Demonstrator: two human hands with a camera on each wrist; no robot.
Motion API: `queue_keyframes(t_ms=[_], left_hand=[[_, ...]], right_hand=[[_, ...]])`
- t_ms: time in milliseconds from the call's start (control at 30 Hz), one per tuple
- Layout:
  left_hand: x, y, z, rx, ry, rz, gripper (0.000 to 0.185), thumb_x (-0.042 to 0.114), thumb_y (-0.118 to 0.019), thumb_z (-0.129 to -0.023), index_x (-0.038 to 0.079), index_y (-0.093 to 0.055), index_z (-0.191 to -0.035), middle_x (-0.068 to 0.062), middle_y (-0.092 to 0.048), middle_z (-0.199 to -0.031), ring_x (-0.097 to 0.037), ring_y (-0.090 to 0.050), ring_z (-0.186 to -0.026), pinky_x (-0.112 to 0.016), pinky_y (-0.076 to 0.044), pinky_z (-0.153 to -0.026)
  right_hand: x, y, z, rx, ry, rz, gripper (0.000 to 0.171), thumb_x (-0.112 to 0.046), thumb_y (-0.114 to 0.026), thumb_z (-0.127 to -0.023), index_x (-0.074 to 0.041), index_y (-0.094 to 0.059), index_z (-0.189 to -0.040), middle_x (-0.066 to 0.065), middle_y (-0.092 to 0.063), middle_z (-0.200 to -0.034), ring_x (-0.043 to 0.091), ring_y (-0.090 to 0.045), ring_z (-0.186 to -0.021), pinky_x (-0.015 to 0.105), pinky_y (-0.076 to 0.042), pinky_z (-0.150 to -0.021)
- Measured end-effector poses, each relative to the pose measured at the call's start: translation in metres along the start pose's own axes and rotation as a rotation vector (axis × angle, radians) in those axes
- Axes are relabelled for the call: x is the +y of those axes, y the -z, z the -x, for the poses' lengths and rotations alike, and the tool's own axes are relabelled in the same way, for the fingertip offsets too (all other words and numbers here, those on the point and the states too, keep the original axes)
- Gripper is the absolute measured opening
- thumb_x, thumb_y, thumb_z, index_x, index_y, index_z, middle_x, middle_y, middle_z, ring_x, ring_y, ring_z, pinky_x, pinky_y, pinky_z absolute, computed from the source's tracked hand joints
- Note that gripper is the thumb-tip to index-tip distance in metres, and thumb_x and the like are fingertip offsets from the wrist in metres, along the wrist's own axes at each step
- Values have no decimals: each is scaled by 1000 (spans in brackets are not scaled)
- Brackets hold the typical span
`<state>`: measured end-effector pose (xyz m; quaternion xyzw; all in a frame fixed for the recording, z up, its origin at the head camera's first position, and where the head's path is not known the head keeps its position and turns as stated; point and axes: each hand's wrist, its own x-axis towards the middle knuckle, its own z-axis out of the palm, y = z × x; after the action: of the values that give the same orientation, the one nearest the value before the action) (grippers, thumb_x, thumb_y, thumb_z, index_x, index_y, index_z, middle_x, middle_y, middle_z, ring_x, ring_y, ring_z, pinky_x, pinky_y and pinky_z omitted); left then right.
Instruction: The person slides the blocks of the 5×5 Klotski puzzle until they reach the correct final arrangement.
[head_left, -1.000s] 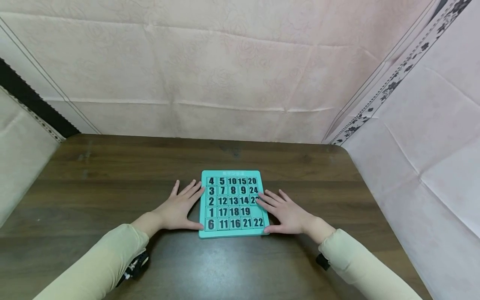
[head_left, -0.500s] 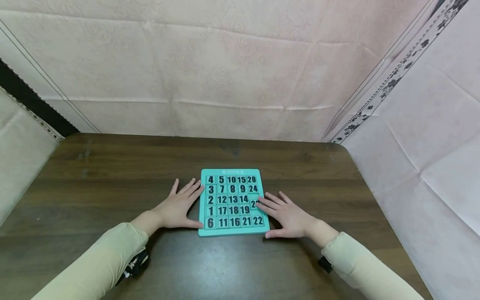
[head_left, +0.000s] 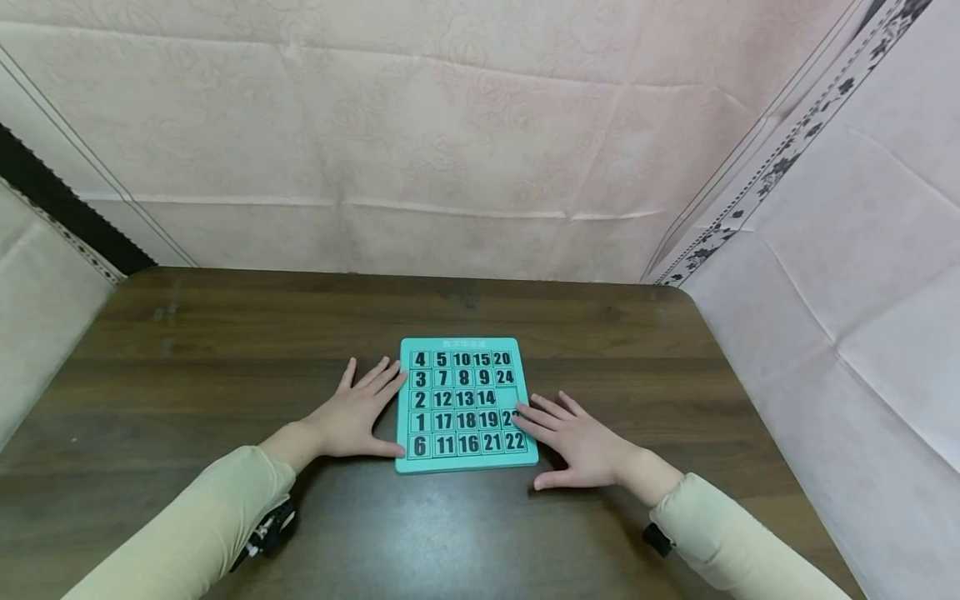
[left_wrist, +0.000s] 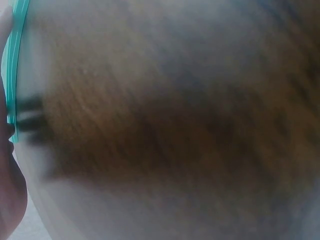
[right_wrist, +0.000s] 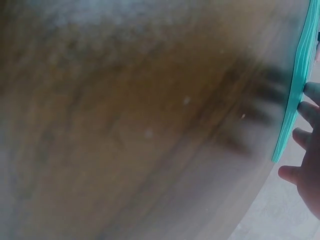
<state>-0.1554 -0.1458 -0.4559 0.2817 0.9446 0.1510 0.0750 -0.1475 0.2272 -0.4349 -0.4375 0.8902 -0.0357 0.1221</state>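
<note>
Teal sliding number puzzle (head_left: 465,405): lay at lower centre on wooden table (head_left: 225,350). Left hand (head_left: 352,417) flat, fingers straight against its left edge. Right hand (head_left: 577,437) flat, fingertips (head_left: 519,410) touched a right-column tile.

The sliding number puzzle (head_left: 465,405) lies flat on the dark wooden table (head_left: 225,350) in front of me, square to my view. It is a teal plastic board with five rows of small tiles that carry black numbers. The top row reads 4, 5, 10, 15, 20. One cell is open, at the right end of the third row, after the 14. The tile under this cell is partly covered.
</note>
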Motion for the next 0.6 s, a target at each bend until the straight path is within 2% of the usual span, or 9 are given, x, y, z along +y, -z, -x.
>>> queue_keyframes(t_ms=[233,600], left_hand=[[-1,-1,0,1,-1,2,111,76,-58,-69,6,-24,-149,-13,-18,-156,-32,-11,-145,-64,2,-110],[-1,-1,0,-2,4,0,111,77,-57,-69,7,-23,-149,-12,-17,-157,-32,-11,-145,-64,2,-111]], right_hand=[[2,2,-3,50,24,4,82,-62,-52,-84,-17,-28,-149,6,-25,-155,32,-20,-143,58,-15,-112],[14,7,-19,39,-69,-23,82,-62,-50,-86,-17,-24,-150,5,-21,-157,30,-15,-145,56,-13,-114]])
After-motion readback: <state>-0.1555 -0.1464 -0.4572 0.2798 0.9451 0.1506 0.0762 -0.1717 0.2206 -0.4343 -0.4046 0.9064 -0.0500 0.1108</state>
